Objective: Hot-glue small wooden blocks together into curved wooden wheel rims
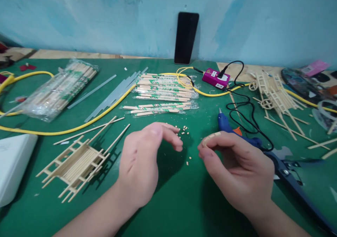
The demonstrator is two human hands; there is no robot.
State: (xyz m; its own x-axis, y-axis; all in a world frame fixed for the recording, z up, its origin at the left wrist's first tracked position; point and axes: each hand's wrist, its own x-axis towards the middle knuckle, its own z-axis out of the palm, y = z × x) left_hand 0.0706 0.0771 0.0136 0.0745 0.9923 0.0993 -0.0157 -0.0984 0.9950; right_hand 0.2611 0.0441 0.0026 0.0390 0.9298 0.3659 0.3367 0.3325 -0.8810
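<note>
My left hand (pixel 143 160) hovers over the green mat with its fingers loosely bent, and nothing shows in it. Just beyond its fingertips lie several tiny cut wood bits (pixel 184 132). My right hand (pixel 237 167) is closed, thumb and index fingertip pinched together; whatever is between them is too small to make out. Pale patches show along that index finger. Left of my left hand stands a small cart body (pixel 79 163) built from wooden sticks, with two long shafts. A blue glue gun (pixel 225 123) lies behind my right hand, partly hidden by it.
Wrapped chopsticks (pixel 163 89) and clear glue sticks (pixel 113 96) lie at the back, beside a bagged chopstick bundle (pixel 63 89). A yellow cable (pixel 79 130) reaches a purple power strip (pixel 216 78). A phone (pixel 186 39) leans on the wall. Cutters (pixel 289 181) and wheeled stick pieces (pixel 273 93) sit right.
</note>
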